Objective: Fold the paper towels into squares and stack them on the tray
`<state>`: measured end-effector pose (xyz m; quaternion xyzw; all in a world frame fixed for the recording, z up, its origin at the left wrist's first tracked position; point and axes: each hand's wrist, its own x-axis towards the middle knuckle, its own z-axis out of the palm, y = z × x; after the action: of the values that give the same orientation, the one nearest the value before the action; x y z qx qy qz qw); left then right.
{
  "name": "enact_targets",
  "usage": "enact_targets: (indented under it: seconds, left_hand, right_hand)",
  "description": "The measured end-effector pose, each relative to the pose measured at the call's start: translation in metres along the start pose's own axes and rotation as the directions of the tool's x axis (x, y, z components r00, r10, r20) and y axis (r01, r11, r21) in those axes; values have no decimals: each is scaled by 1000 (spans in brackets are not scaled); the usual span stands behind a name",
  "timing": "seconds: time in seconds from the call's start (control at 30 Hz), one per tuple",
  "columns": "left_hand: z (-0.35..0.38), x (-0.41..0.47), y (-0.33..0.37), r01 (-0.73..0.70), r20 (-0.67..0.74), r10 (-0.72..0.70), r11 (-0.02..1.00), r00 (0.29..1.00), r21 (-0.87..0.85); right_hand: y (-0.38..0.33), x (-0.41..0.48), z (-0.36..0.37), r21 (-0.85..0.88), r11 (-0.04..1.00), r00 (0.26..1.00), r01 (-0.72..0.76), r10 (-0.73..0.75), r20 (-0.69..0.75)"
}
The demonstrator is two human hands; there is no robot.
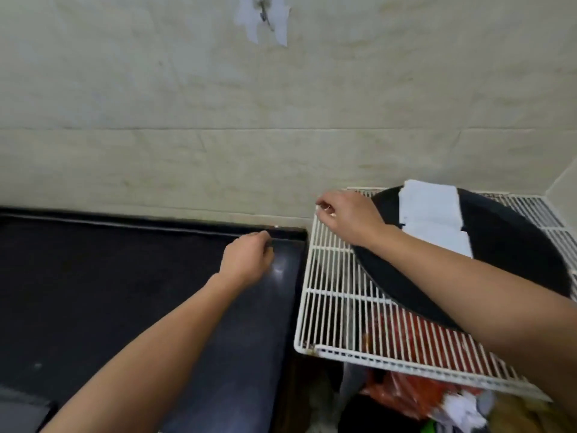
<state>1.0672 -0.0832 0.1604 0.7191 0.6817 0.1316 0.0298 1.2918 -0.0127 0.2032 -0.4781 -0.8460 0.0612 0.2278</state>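
A dark, glossy worktop (109,292) fills the left half of the frame, its back edge running along a pale tiled wall (156,89). In the lower left corner a grey object (22,410) is cut off by the frame edge and too blurred to name. At upper centre a small metal hook (265,15) hangs on the wall, held by strips of pale tape.

The left forearm reaches in from the bottom edge, and the left hand (246,259) sits at centre frame over the worktop's far right corner, close to the back edge. Its back faces the camera and its fingers are curled in tight; nothing shows in them.

Just right of the worktop lies a white wire rack (331,276), tilted slightly in the picture. The right arm crosses it from the lower right, and the right hand (351,215) is at the rack's far left corner with its fingers bent down over the wires. I cannot tell whether they grip the wire or only rest there.

A round black tray (512,245) stands on the rack at centre right, partly covered by the right forearm. The white paper towels (431,214) lie folded on the tray, overlapping one another in a loose stack that reaches the tray's far rim.

Below the rack, at lower right, red and orange bags (402,398) and crumpled white paper (462,407) show.
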Motion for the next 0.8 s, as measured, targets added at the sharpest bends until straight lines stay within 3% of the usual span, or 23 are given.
enact_targets:
  seconds: [0.23,0.5,0.8]
  left_hand:
    - [-45,-124,-135,257,-15,-256,963,966,76]
    - [-100,-282,-304,404,11,-414,893,910,198]
    - [-161,-441,-465,627,0,-645,743,764,234]
  right_hand:
    - [-154,11,67,40,983,965,179,-184,188]
    - [-361,1,168,53,950,888,307,-306,343]
    - [-580,-1,260,142,871,752,471,-480,451]
